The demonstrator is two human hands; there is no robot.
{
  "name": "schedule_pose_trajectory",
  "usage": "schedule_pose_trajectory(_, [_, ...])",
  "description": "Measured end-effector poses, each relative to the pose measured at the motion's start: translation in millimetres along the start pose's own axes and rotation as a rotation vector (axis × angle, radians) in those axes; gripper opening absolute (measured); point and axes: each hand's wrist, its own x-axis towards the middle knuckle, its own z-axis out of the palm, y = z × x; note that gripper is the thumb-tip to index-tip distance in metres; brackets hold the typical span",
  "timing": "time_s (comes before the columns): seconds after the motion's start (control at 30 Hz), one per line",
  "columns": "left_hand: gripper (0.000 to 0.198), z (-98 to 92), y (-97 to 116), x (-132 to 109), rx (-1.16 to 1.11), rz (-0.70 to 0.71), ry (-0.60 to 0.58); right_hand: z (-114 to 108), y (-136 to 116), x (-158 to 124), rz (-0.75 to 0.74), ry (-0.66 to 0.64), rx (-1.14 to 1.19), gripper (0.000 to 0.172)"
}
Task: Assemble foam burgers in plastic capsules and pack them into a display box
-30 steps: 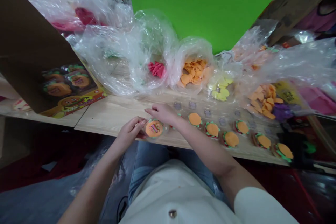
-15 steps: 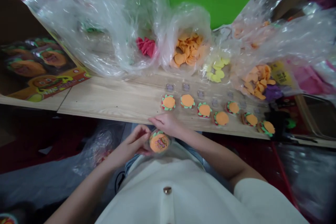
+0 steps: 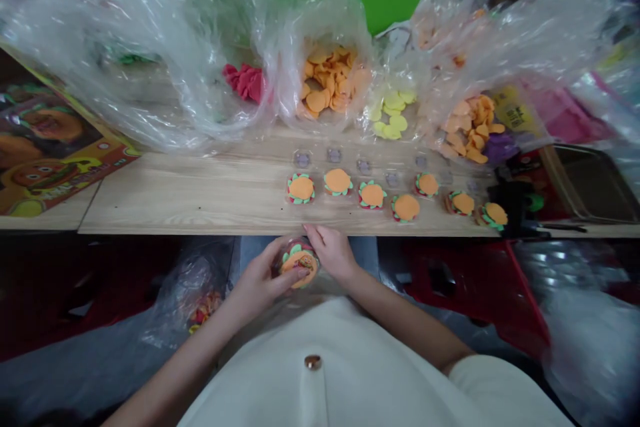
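Observation:
A gummy burger pack (image 3: 299, 257), orange-topped with a green frill and a printed label in a clear plastic case, is held in front of my waist, below the bench edge. My left hand (image 3: 265, 280) is closed around its left side, thumb lying across the top. My right hand (image 3: 334, 255) grips the pack's right edge, its fingers partly hidden. On the bench beyond stand several gummy burgers in open clear cases, among them a burger at the left end (image 3: 301, 189), one in the middle (image 3: 405, 207) and one at the right end (image 3: 494, 215).
Clear plastic bags hold red pieces (image 3: 245, 83), orange discs (image 3: 330, 83), yellow discs (image 3: 393, 115) and peach-orange pieces (image 3: 473, 130) along the back. A printed display box (image 3: 65, 170) stands left. A black object (image 3: 515, 200) and tray (image 3: 597, 180) lie right. Red crates (image 3: 475, 293) sit underneath.
My left thumb has moved onto the top of the pack. My right hand has come back from the bench edge to the pack's side. The whole view has shifted.

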Motion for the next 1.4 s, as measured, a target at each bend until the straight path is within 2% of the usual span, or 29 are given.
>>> schedule_pose_trajectory(0.17, [0.049,2.5,4.5,8.6,0.120,0.188,0.097,-8.2,-3.2,20.5,-0.043,0.062,0.068,0.046])
schedule_pose_trajectory(0.3, [0.054,7.4,11.6,20.8,0.019,0.193,0.242,-4.7,-10.9,33.1,0.037,0.290,0.300,0.043])
schedule_pose_trajectory(0.4, [0.052,15.9,14.1,30.6,-0.006,0.330,0.409,-0.4,-17.9,32.6,0.075,0.434,0.428,0.039])
schedule_pose_trajectory(0.47, [0.050,22.8,13.9,34.3,0.011,0.436,0.477,-1.5,-22.0,30.9,0.066,0.448,0.459,0.037])
schedule_pose_trajectory(0.57, [0.050,32.7,11.0,32.5,-0.021,0.460,0.512,-9.3,-24.7,30.3,-0.013,0.390,0.453,0.038])
schedule_pose_trajectory(0.63, [0.053,36.5,8.1,27.9,-0.088,0.419,0.486,-15.0,-23.2,31.3,-0.052,0.358,0.433,0.040])
schedule_pose_trajectory(0.7, [0.054,35.8,5.8,23.7,-0.181,0.367,0.406,-18.7,-19.7,32.6,-0.062,0.348,0.403,0.041])
schedule_pose_trajectory(0.8, [0.049,23.4,6.3,23.1,-0.260,0.297,0.286,-20.8,-14.6,34.5,-0.049,0.354,0.378,0.042])
schedule_pose_trajectory(0.97, [0.031,-4.9,16.0,34.9,-0.193,0.256,0.370,-20.1,-14.1,32.8,-0.068,0.307,0.329,0.042])
schedule_pose_trajectory(1.17, [0.024,-7.6,19.9,47.2,-0.211,0.234,0.351,-22.1,-10.4,24.6,-0.086,0.281,0.212,0.042])
schedule_pose_trajectory(1.23, [0.023,-9.0,23.0,49.8,-0.248,0.215,0.266,-28.7,-10.5,27.7,-0.093,0.276,0.189,0.042])
schedule_pose_trajectory(1.3, [0.023,-10.5,27.5,49.5,-0.304,0.178,0.111,-37.1,-12.7,35.2,-0.101,0.280,0.164,0.042])
schedule_pose_trajectory(1.37, [0.033,-9.5,31.8,46.3,-0.352,0.121,-0.020,-44.1,-15.3,45.2,-0.096,0.282,0.150,0.043])
schedule_pose_trajectory(1.4, [0.040,-7.5,33.4,44.0,-0.365,0.097,-0.046,-46.1,-16.0,49.9,-0.088,0.279,0.165,0.043])
